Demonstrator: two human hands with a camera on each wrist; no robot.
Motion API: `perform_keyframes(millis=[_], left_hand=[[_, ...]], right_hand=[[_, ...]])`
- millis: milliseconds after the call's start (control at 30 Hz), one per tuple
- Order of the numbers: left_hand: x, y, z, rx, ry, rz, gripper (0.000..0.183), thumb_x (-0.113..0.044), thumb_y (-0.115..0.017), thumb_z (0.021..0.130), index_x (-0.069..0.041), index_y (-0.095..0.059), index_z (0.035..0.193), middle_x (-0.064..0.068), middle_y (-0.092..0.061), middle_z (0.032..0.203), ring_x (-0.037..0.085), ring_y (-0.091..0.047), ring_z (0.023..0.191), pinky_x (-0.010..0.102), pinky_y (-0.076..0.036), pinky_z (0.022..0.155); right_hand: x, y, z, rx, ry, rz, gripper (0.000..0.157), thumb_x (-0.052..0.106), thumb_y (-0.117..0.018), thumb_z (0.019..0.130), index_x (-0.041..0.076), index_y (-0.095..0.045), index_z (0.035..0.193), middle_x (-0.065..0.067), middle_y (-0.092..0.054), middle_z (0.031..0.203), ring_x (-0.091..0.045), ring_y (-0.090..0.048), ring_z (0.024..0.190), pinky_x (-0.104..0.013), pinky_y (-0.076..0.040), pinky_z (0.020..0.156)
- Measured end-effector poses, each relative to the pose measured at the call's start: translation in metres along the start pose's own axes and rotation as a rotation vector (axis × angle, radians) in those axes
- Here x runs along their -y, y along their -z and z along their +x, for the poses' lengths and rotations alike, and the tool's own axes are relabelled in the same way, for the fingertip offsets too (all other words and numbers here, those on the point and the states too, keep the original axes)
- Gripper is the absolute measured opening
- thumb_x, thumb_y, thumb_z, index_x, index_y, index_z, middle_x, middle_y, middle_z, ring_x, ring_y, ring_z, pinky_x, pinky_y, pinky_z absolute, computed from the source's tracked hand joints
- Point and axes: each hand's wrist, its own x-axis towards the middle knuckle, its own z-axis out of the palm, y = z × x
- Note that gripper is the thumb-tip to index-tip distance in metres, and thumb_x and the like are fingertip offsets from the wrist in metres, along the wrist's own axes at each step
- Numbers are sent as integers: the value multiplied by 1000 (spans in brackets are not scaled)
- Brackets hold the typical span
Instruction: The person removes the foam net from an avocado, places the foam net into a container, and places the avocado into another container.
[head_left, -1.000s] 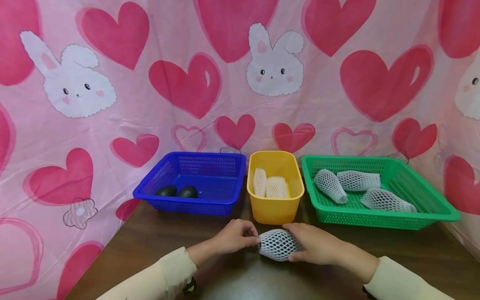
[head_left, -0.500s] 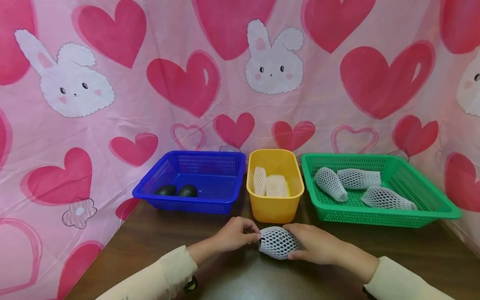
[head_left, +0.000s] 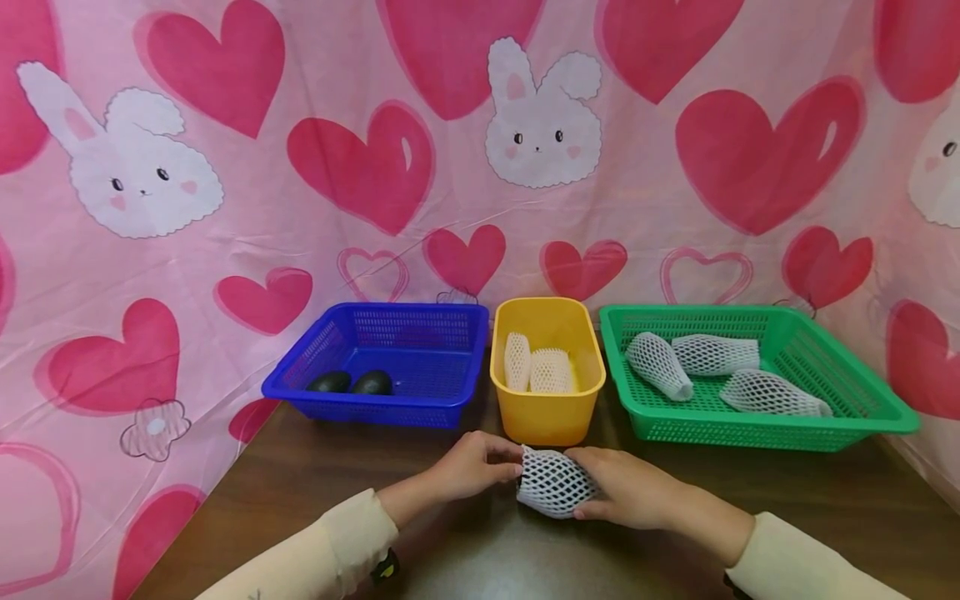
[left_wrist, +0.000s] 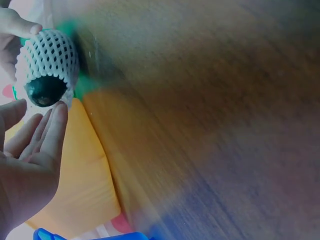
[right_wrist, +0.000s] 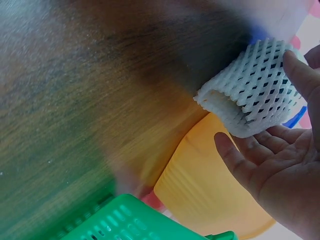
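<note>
Table [head_left: 495, 558] is of brown wood, before pink cloth [head_left: 637, 217]. Near yellow bin [head_left: 546, 421], the right hand [head_left: 637, 492] grasps latticed foam net [head_left: 557, 487] around rounded dark fruit [left_wrist: 46, 92]; the left hand [head_left: 476, 468], relaxed, is at its exposed end.

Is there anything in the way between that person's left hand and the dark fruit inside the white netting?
Nothing visible at the end facing the left hand: there, the tip of the dark fruit shows bare. Elsewhere, the white netting wraps around it, and the right hand grips the netting from the other end.
</note>
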Motion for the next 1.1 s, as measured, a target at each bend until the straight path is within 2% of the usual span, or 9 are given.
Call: perform_keyframes(millis=[267,500,700,833,1100], left_hand=[[3,-4,3,97,-80,-3,25,-5,-70,88,-4,-71,112,1,-71,104,5,-63,95,22,-49,84],[5,-8,6,141,-76,-84,32,3,-73,83,0,-68,114,6,-69,109,6,-63,99,20,-48,85],[5,-12,9,144,-75,-90,35,5,-73,80,0,-67,114,5,-68,111,6,-62,100,20,-47,86],[3,-14,10,155,-73,-71,31,5,-73,80,-2,-67,109,1,-68,105,3,-61,97,19,-47,85],[0,-14,15,179,-59,45,24,4,-73,79,-6,-64,98,-9,-59,82,2,-53,74,18,-44,69]], right_hand=[[-1,-1,0,-16,29,-31,68,39,-76,83,0,-50,133,-9,-58,126,-22,-56,111,-48,-45,94],[1,0,0,-8,23,-24,69,40,-76,84,0,-50,133,-9,-58,127,-23,-56,111,-48,-45,95],[0,-1,1,-18,48,-12,64,38,-76,84,3,-51,132,-3,-59,124,-18,-56,108,-46,-46,93],[-2,-2,2,-20,50,-1,61,36,-77,83,7,-52,130,1,-59,121,-14,-56,105,-43,-47,93],[-2,-1,3,-12,59,-8,59,37,-78,82,7,-54,126,1,-60,117,-12,-57,102,-41,-48,89]])
